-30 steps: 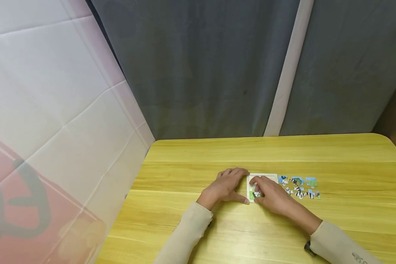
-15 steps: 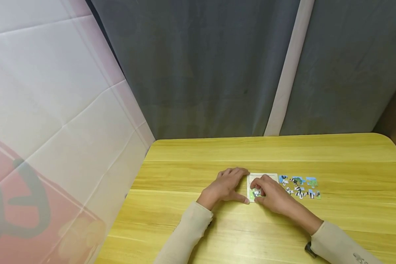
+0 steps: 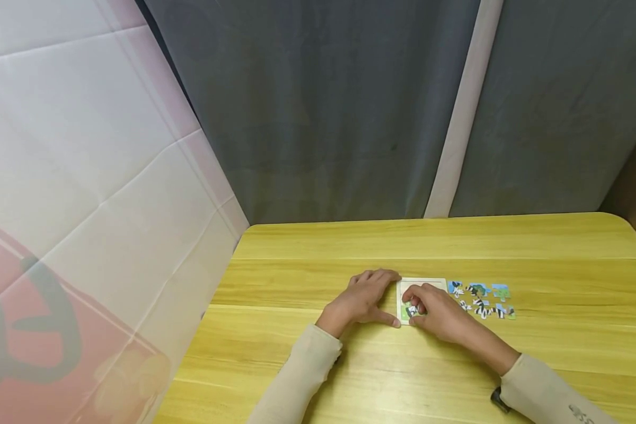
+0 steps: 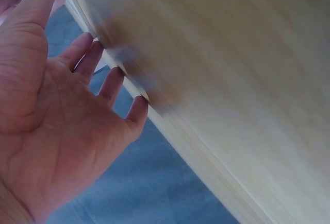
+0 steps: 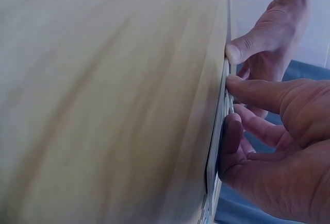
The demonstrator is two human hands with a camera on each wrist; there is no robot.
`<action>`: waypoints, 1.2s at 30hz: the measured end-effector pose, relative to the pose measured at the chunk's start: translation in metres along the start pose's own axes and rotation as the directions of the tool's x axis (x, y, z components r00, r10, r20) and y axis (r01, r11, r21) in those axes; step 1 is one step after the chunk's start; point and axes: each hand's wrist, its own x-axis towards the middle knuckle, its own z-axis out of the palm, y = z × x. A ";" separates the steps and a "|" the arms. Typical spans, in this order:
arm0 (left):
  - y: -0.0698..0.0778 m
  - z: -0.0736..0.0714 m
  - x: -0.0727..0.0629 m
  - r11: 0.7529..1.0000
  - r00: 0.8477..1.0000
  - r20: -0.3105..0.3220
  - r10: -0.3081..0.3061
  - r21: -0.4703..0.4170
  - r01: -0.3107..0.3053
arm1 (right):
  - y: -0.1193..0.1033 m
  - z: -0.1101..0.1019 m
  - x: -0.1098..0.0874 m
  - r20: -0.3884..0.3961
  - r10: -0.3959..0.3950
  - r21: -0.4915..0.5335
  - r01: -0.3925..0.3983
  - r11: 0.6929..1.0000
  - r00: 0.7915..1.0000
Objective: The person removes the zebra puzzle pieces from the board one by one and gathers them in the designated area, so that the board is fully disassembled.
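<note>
A small white-rimmed puzzle tray (image 3: 440, 282) lies flat on the wooden table. My left hand (image 3: 359, 299) spans its left side, thumb at the near corner and index finger at the far one. In the left wrist view the fingertips (image 4: 136, 112) of this hand rest on the tabletop. Over the tray, my right hand (image 3: 439, 312) has its index finger bent and its thumb low, pinching a green, black and white puzzle piece (image 3: 412, 310) inside. Its palm and fingers hide much of the tray. The right wrist view shows the tray edge-on beside the thumb (image 5: 252, 88).
Several loose puzzle pieces (image 3: 500, 291) with blue, green and black-and-white striped prints lie just right of the tray. The yellow wooden table (image 3: 307, 247) reaches back to a dark grey curtain (image 3: 323, 118). A pale printed sheet (image 3: 111, 147) hangs at the left.
The right hand's index finger has bent closer toward its thumb over the piece in the tray. The left hand and the loose pieces hold their places.
</note>
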 end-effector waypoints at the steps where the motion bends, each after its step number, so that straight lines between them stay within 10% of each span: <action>1: 0.000 0.000 0.000 1.000 1.000 0.001 0.000 0.000 0.000 | 0.000 0.000 0.000 0.003 -0.004 0.002 0.004 1.000 1.000; 36: 0.002 0.000 0.001 1.000 1.000 0.005 -0.005 0.006 0.005 | 0.025 -0.037 -0.034 0.011 -0.048 0.105 0.047 0.993 0.999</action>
